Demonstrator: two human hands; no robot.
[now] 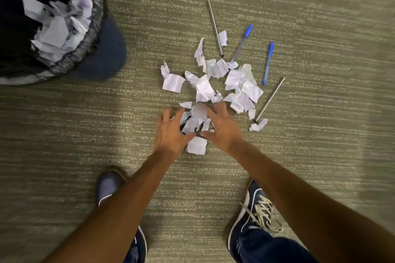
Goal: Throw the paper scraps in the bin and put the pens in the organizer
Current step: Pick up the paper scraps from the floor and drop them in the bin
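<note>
Torn white paper scraps (213, 83) lie scattered on the carpet in the middle of the view. My left hand (171, 132) and my right hand (224, 128) rest on the nearest clump of scraps (195, 121), fingers spread and cupped around it from both sides. Two blue pens (241, 43) (268, 63) and two thin silver pens (215, 28) (269, 99) lie among and beyond the scraps. The bin (100, 53), lined with a black bag, stands at the upper left and holds more paper scraps (59, 28). No organizer is in view.
The floor is striped beige carpet (320, 28). My two dark shoes (109, 188) (254, 213) stand at the bottom, one on each side of my arms. The bin's dark blue base (106, 53) bulges toward the scraps.
</note>
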